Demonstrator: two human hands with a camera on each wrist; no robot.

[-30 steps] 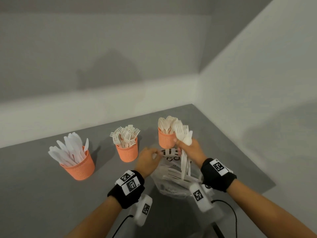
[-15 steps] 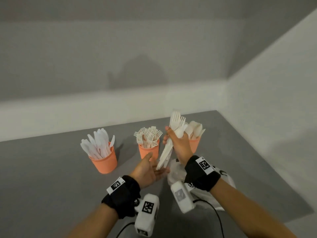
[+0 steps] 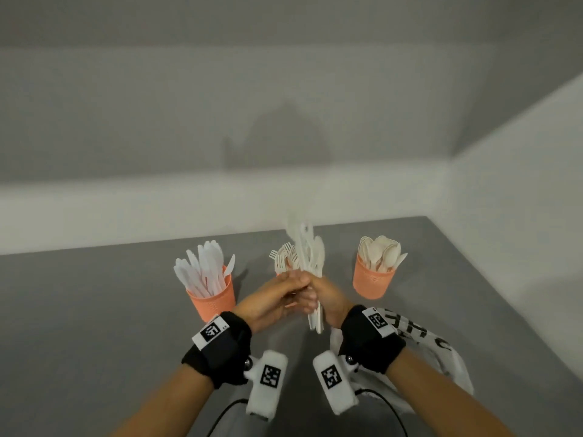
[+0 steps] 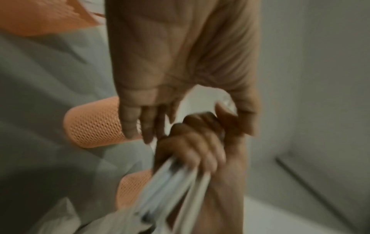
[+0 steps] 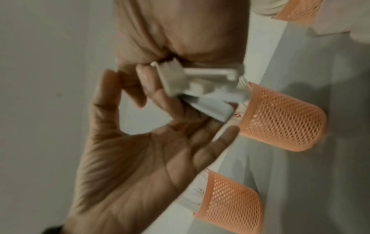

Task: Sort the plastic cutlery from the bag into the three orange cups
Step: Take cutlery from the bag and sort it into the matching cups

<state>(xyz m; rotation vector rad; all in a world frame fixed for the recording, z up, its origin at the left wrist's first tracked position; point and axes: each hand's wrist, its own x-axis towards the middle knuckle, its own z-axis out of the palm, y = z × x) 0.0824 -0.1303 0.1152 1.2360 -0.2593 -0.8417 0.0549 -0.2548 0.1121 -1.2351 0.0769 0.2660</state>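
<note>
My right hand grips a bundle of white plastic cutlery upright, in front of the middle orange cup, whose forks show behind my hands. My left hand meets it from the left, its fingers lying fairly straight against the bundle's handle ends. The left orange cup holds knives. Spoons fill the right orange cup. The white printed bag lies crumpled behind my right wrist. The wrist views are blurred.
The cups stand in a row on a grey table. White walls close the back and the right side, and they meet in a corner at the far right. Cables run from both wrist cameras toward my body.
My right hand has lifted the bundle away from the bag and the spoon cup and carried it left, in front of the fork cup. My left hand has risen to meet it.
</note>
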